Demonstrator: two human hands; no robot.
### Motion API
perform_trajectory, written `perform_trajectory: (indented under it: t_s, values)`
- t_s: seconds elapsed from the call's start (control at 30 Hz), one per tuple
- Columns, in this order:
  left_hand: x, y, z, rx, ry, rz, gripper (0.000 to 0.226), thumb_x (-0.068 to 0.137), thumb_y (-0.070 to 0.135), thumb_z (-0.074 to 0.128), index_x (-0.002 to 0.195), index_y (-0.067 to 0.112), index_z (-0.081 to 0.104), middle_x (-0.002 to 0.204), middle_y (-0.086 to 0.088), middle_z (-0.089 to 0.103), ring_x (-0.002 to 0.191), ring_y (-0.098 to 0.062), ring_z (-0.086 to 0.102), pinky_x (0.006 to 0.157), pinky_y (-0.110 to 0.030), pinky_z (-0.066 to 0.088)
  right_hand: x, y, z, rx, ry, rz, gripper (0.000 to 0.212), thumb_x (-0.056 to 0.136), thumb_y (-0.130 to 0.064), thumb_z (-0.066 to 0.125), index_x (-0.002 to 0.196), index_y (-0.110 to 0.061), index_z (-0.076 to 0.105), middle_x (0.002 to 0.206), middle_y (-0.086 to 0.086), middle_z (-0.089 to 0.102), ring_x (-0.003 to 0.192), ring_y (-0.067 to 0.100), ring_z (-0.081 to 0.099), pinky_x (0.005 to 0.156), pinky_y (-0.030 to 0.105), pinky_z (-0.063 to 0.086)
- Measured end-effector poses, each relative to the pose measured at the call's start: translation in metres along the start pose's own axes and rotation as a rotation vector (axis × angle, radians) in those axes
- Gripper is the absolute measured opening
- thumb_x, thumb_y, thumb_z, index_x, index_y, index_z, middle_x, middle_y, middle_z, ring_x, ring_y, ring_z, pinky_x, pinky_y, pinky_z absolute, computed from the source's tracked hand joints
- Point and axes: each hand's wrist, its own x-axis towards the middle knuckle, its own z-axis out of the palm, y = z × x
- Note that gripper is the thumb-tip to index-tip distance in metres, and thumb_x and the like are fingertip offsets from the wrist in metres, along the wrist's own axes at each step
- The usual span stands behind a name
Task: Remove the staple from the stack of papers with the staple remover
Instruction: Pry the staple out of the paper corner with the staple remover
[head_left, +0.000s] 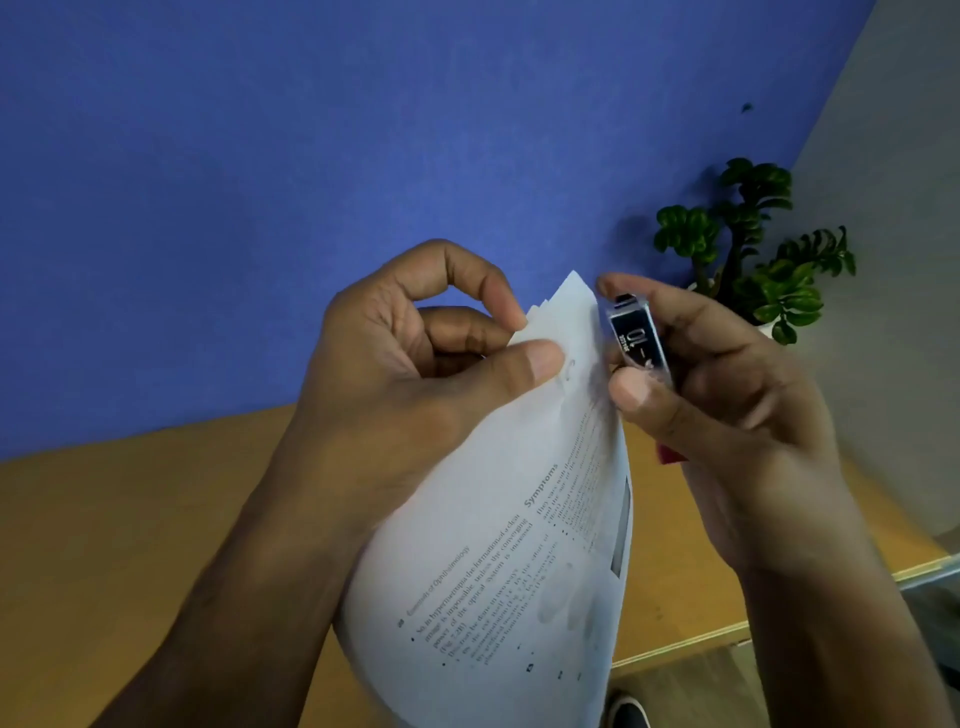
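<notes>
Two hands meet at frame centre: the left hand (415, 374) pinches the fanned corner of the curled, matte white stack of papers (519, 545), headed "Symptoms"; the right hand (727, 405) grips a glossy metal staple remover (636, 338), marked "10", just beside that corner.

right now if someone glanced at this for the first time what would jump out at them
First the two hands raised mid-frame before the blue wall: the left hand pinches the top corner of a stack of papers, printed side to the camera. Just right of that corner, the right hand grips a small metal staple remover. A green plant stands behind at the right, above the wooden desk.
</notes>
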Motion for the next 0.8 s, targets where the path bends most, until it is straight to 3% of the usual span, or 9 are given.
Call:
perform_trajectory:
  t_s: [0.07,0.17,0.23,0.33,0.4,0.47,0.63,0.73,0.8]
  values:
    - [0.0,0.0,0.001,0.022,-0.022,-0.002,0.025,0.074,0.005,0.083,0.074,0.02,0.063,0.065,-0.013,0.074,0.055,-0.033,0.064,0.053,-0.04,0.05,0.004,0.001,0.003,-0.069,-0.019,0.026,0.041,0.08,-0.018,0.08,0.121,-0.015,0.074,0.091,-0.001,0.076,0.086,0.011,0.07,0.078,0.022,0.056]
    - [0.001,0.002,0.0,0.049,-0.059,0.019,0.023,0.071,0.008,0.085,0.073,0.019,0.065,0.073,-0.023,0.074,0.068,-0.059,0.061,0.051,-0.06,0.049,0.01,0.0,0.005,-0.123,-0.044,0.049,0.041,0.076,-0.032,0.091,0.1,-0.002,0.079,0.082,0.038,0.061,0.069,0.039,0.061,0.071,0.042,0.053]
    - [0.002,0.002,-0.003,0.06,-0.09,0.033,0.02,0.07,0.008,0.084,0.072,0.016,0.066,0.074,-0.024,0.074,0.07,-0.059,0.061,0.055,-0.059,0.051,0.013,-0.003,0.004,-0.109,-0.077,0.077,0.016,0.076,-0.024,0.091,0.077,-0.011,0.081,0.064,0.02,0.064,0.055,0.025,0.059,0.058,0.028,0.051]
    - [0.003,0.003,-0.008,0.078,-0.135,0.044,0.017,0.07,0.007,0.082,0.072,0.016,0.068,0.072,-0.021,0.074,0.063,-0.037,0.064,0.061,-0.036,0.052,0.016,-0.007,0.001,-0.046,-0.193,0.129,0.039,0.077,-0.008,0.073,0.046,-0.03,0.07,0.045,-0.02,0.055,0.042,-0.003,0.054,0.053,0.004,0.041]
    - [0.004,0.002,-0.011,0.092,-0.161,0.053,0.016,0.071,0.006,0.082,0.073,0.017,0.069,0.071,-0.015,0.076,0.062,-0.027,0.066,0.06,-0.031,0.052,0.02,-0.007,-0.002,-0.028,-0.222,0.183,0.034,0.077,-0.01,0.078,0.048,-0.027,0.071,0.047,-0.018,0.057,0.044,0.0,0.05,0.057,0.013,0.04]
    - [0.004,0.0,-0.012,0.105,-0.174,0.08,0.015,0.072,0.005,0.081,0.075,0.014,0.07,0.071,-0.013,0.075,0.06,-0.017,0.068,0.058,-0.027,0.054,0.024,-0.007,-0.006,-0.043,-0.19,0.222,0.024,0.071,-0.026,0.09,0.063,-0.01,0.075,0.057,0.005,0.063,0.049,0.027,0.049,0.061,0.033,0.035]
    - [0.006,-0.003,-0.015,0.18,-0.158,0.171,0.015,0.072,0.001,0.082,0.079,0.009,0.071,0.076,-0.007,0.075,0.062,-0.008,0.067,0.062,-0.02,0.056,0.023,-0.005,-0.001,-0.092,-0.167,0.237,0.081,0.065,-0.04,0.095,0.097,0.026,0.061,0.098,0.059,0.052,0.078,0.063,0.063,0.072,0.042,0.04]
    - [0.005,-0.007,-0.018,0.343,-0.101,0.253,0.014,0.076,0.009,0.085,0.082,0.016,0.075,0.08,0.005,0.077,0.076,-0.014,0.072,0.067,-0.031,0.057,0.024,-0.004,0.0,-0.04,-0.124,0.287,0.061,0.064,-0.022,0.092,0.096,0.023,0.066,0.081,0.033,0.071,0.068,0.029,0.066,0.066,0.03,0.049]
    - [0.0,-0.011,-0.02,0.565,0.018,0.363,0.01,0.08,0.018,0.085,0.086,0.023,0.078,0.092,0.009,0.075,0.093,-0.015,0.07,0.077,-0.027,0.052,0.021,0.0,0.002,-0.031,-0.042,0.287,0.063,0.063,-0.014,0.094,0.091,0.029,0.057,0.064,0.016,0.062,0.052,0.021,0.054,0.055,0.023,0.043]
